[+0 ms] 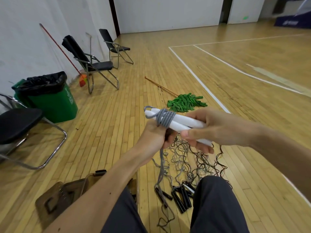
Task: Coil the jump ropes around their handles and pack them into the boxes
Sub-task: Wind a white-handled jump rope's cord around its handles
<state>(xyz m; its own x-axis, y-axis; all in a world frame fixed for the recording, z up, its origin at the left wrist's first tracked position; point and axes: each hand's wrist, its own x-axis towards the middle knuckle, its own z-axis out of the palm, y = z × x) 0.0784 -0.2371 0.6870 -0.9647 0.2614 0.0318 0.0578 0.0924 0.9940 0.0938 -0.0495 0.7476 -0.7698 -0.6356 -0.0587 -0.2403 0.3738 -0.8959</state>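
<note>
The right hand (210, 128) grips the paired white handles (183, 122), held up beyond the brown box (55, 197). The left hand (154, 133) grips the grey rope (165, 119), several turns wound around them. The box's contents cannot be made out. Loose ropes (185, 165) lie right of the box; the black-lined green bin (55, 105) stands beyond it.

Head-worn camera looks forward and down, close over the lap.

Bin (50, 101) left of mop (186, 102), box (55, 197) seemingly nearer
</note>
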